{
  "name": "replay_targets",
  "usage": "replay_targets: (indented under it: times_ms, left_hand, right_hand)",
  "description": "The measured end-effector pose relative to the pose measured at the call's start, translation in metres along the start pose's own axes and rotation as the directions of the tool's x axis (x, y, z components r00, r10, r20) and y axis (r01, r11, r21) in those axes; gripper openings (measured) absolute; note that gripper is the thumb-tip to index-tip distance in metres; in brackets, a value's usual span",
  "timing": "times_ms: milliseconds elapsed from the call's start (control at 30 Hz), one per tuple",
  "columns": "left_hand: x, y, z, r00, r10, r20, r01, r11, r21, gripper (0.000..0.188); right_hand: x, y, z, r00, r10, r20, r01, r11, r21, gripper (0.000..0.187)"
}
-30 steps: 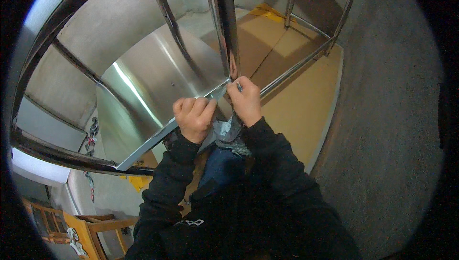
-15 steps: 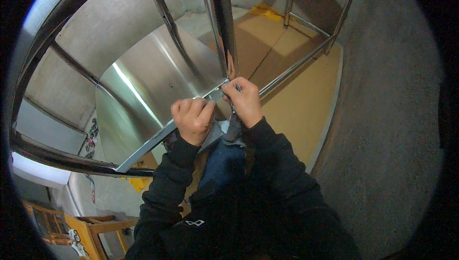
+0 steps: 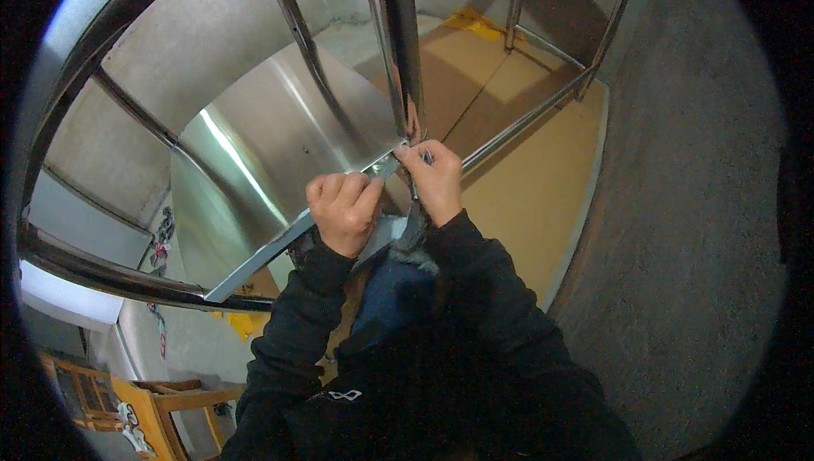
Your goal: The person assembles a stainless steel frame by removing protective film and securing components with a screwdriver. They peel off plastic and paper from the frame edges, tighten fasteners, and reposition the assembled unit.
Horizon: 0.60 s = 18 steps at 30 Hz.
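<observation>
A large, shiny metal sheet leans among the railing bars, with a narrow bent strip along its near edge. My left hand is closed over that edge, fingers curled across the top. At the sheet's right corner, beside the upright metal post, my right hand is pinched shut. A small dark, metallic-looking piece shows at its fingers, too small to name. Below it hangs a ragged grey piece, which looks like cloth, over my knee; whether the hand holds it I cannot tell.
A dark curved handrail sweeps round on the left, with thin bars crossing inward. To the right lie a tan board floor, a low metal rail and a rough grey wall. A wooden chair-like frame stands at the lower left.
Both hands stay at the sheet's edge. My right hand's fingers have shifted slightly at the corner, and the grey hanging piece below has moved a little.
</observation>
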<state>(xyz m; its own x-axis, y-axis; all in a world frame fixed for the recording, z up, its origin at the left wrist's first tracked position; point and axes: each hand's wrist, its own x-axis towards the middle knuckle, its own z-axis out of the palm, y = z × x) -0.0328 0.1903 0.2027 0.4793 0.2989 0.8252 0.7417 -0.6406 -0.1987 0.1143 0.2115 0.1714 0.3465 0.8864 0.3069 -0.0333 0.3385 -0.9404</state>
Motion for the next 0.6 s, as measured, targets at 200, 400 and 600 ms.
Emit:
replay_targets:
  times_ms: [200,400,600]
  left_hand:
    - [0.000,0.001,-0.001,1.000,0.001,0.001,-0.001,1.000,0.017,0.020]
    - [-0.001,0.000,-0.001,1.000,-0.003,0.000,0.003,1.000,0.010,0.019]
    - [-0.002,0.000,0.001,1.000,0.003,-0.008,-0.003,1.000,0.025,0.020]
  right_hand:
    - [-0.001,0.006,0.002,0.991,0.136,-0.015,-0.132,0.976,0.174,0.021]
    - [-0.009,0.008,0.010,0.941,0.335,-0.052,-0.294,0.884,0.364,0.016]
    - [-0.016,-0.015,0.002,0.852,0.502,0.150,-0.497,0.684,0.533,0.024]
